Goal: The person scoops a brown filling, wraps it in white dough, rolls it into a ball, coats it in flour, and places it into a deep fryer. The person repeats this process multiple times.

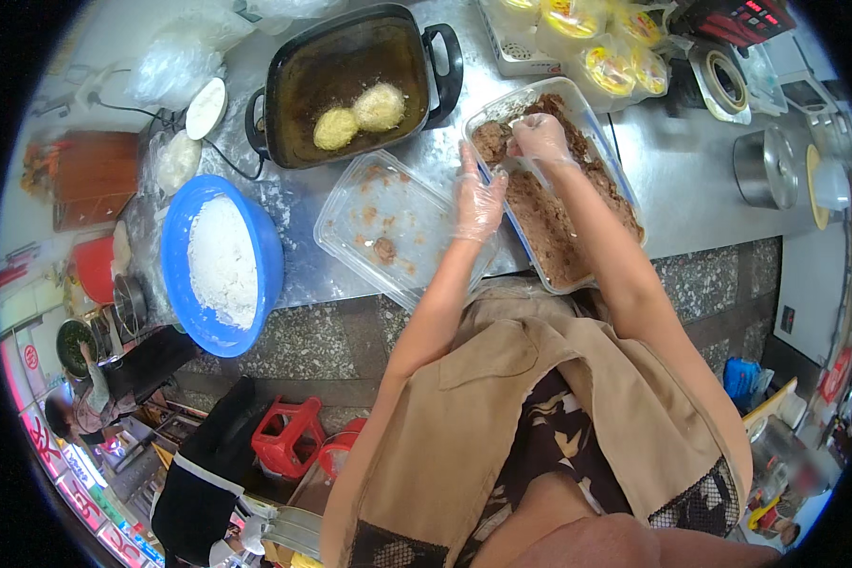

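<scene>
A clear plastic tub holds brown minced filling. My right hand, in a thin clear glove, is in the tub's far part, its fingers curled at the filling; whether they grip some is hidden. My left hand, gloved too, rests at the tub's left rim with fingers apart and nothing in it. Left of it lies a clear plastic lid with smears and a small lump of filling. Beyond stands a black electric pan of dark oil with two pale round coated pieces touching each other.
A blue basin of white flour stands at the left table edge. A white oval dish and a cable lie behind it. Packaged yellow-lidded cups, a tape roll and a steel pot stand right. Another person is far left.
</scene>
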Tool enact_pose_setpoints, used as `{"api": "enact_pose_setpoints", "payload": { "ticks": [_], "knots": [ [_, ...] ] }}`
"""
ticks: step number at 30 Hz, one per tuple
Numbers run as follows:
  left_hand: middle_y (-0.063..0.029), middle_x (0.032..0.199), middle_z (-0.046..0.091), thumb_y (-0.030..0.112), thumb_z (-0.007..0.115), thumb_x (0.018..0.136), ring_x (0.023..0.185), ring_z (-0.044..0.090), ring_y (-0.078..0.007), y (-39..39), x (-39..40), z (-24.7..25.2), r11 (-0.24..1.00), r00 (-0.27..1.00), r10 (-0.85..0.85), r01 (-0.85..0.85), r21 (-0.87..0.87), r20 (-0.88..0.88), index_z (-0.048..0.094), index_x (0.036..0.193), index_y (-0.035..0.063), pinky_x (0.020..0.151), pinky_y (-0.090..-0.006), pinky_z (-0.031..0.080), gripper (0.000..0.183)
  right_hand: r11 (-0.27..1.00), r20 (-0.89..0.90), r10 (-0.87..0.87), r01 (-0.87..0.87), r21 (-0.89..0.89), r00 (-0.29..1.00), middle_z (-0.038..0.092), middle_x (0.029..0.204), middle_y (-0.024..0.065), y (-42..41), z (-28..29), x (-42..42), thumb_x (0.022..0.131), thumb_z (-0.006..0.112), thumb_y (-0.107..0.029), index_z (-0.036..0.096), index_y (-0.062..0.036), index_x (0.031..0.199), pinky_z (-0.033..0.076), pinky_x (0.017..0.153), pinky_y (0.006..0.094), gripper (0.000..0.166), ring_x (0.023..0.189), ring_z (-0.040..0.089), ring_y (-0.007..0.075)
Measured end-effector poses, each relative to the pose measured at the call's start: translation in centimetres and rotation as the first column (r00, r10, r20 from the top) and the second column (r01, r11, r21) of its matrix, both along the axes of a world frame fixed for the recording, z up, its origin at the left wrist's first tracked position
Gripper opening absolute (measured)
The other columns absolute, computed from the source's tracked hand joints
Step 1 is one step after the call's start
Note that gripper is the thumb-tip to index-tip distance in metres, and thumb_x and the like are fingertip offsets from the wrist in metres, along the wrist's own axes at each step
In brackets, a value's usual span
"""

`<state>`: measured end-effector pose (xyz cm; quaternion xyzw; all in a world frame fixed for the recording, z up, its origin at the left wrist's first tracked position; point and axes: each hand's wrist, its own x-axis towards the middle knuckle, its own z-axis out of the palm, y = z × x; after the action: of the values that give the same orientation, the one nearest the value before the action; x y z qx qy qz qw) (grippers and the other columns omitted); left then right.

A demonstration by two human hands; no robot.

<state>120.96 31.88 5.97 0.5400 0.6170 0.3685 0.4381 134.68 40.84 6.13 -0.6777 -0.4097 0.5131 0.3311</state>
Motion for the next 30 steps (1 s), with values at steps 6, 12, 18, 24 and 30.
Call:
{"api": "enact_pose_setpoints", "payload": {
  "ticks": [6, 12, 18, 24, 30],
  "knots": [
    [-0.0231, 0.136, 0.047, 0.003, 0.064, 0.083, 0.121, 0.049, -0.0258, 0.0, 0.5, -0.6, 0.996, 0.991, 0.029, -0.039, 0.077, 0.132, 0.011, 0.148, -0.0045, 0.101, -0.0315, 0.037, 0.084, 0.997, -0.068, -0.040, 0.045, 0.063, 0.997, 0.065, 0.064, 0.0141, -1.7, -0.2, -0.9, 0.083, 0.056, -0.010, 0.063, 0.0016, 0.073, 0.052, 0.056, 0.0355, 0.016, 0.056, 0.065, 0.0233],
    [-0.0251, 0.138, 0.046, 0.003, 0.064, 0.082, 0.123, 0.049, -0.0282, 0.1, 0.2, -2.2, 0.994, 0.985, 0.008, -0.028, 0.110, 0.174, 0.010, 0.149, -0.0031, 0.103, -0.0319, 0.036, 0.086, 0.780, 0.499, 0.087, -0.371, 0.504, 0.862, 0.061, 0.075, 0.0244, -3.7, -0.2, -1.0, 0.081, 0.057, -0.009, 0.062, 0.0017, 0.080, 0.050, 0.065, 0.0428, 0.012, 0.071, 0.063, 0.0402],
    [-0.0226, 0.146, 0.037, 0.002, 0.063, 0.084, 0.131, 0.040, -0.0242, 0.5, 0.4, -4.3, 0.985, 0.949, -0.009, -0.047, 0.168, 0.316, 0.008, 0.149, -0.0017, 0.107, -0.0299, 0.030, 0.085, 0.792, 0.437, 0.228, -0.426, 0.437, 0.870, 0.064, 0.072, 0.0177, -2.9, -0.6, -0.2, 0.084, 0.058, -0.008, 0.062, 0.0010, 0.082, 0.051, 0.061, 0.0382, 0.010, 0.065, 0.064, 0.0307],
    [-0.0216, 0.147, 0.035, 0.007, 0.067, 0.083, 0.131, 0.038, -0.0228, 0.4, 0.5, -4.0, 0.992, 0.897, 0.002, -0.057, 0.110, 0.442, 0.012, 0.149, -0.0021, 0.108, -0.0309, 0.030, 0.086, 0.999, -0.486, 0.009, 0.010, 0.037, 0.874, 0.065, 0.072, 0.0093, -3.5, 0.5, 0.3, 0.087, 0.061, -0.010, 0.063, -0.0011, 0.085, 0.051, 0.061, 0.0274, 0.009, 0.061, 0.061, 0.0147],
    [-0.0180, 0.134, 0.042, 0.012, 0.073, 0.079, 0.123, 0.045, -0.0275, 0.0, 1.1, 2.3, 0.858, 0.962, 0.249, -0.164, 0.487, -0.115, 0.032, 0.141, 0.0003, 0.106, -0.0351, 0.036, 0.075, 0.945, -0.440, 0.076, 0.076, 0.318, 0.895, 0.066, 0.072, 0.0111, -7.9, 5.5, 2.3, 0.087, 0.059, -0.009, 0.063, 0.0004, 0.086, 0.050, 0.061, 0.0288, 0.010, 0.064, 0.063, 0.0174]
  ]
}}
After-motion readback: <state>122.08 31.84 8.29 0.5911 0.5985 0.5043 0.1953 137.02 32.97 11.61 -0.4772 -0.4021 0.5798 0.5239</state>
